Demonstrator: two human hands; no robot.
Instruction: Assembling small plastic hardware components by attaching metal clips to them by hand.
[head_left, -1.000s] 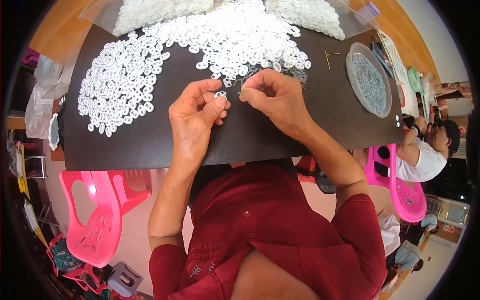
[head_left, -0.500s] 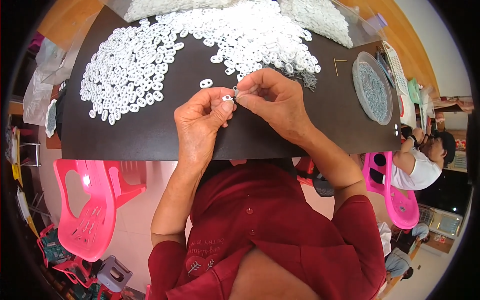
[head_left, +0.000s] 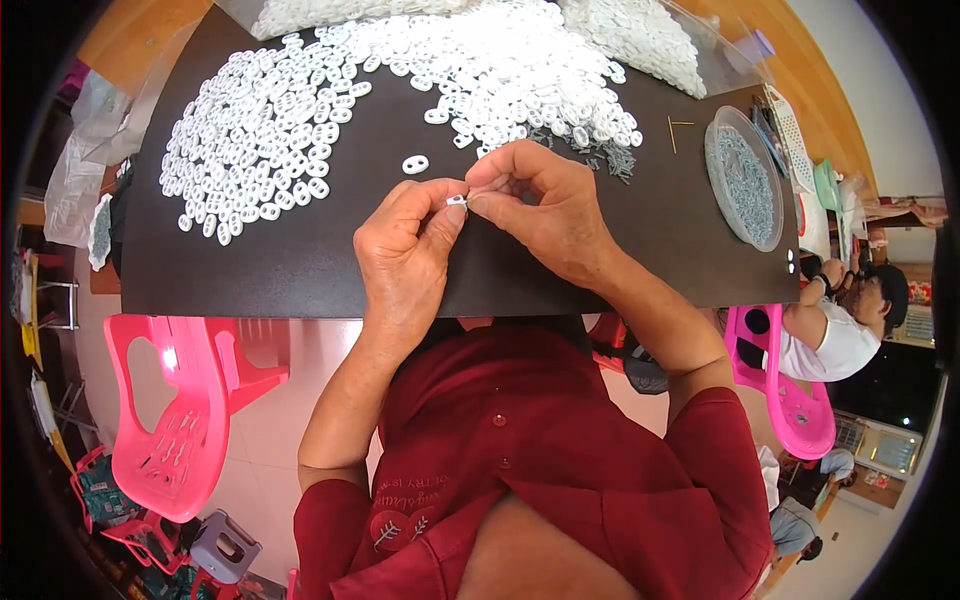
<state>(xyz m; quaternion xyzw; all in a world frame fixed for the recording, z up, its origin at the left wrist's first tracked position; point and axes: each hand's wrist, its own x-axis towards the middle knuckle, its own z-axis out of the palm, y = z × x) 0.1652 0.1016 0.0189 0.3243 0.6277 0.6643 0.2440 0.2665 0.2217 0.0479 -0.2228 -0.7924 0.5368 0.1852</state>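
Bright lt; white pile (head_left: 500, 75) overexp. (detail lost), corners blk, edges bent.

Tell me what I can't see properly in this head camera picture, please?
All in the head view:
- White piece: partly covered by the left hand.
- Anything pinched in the right hand: hidden by its fingers.
- Loose grey bits: partly hidden by that hand and the white pile.
- Top-right white heap: cut off by the top edge.
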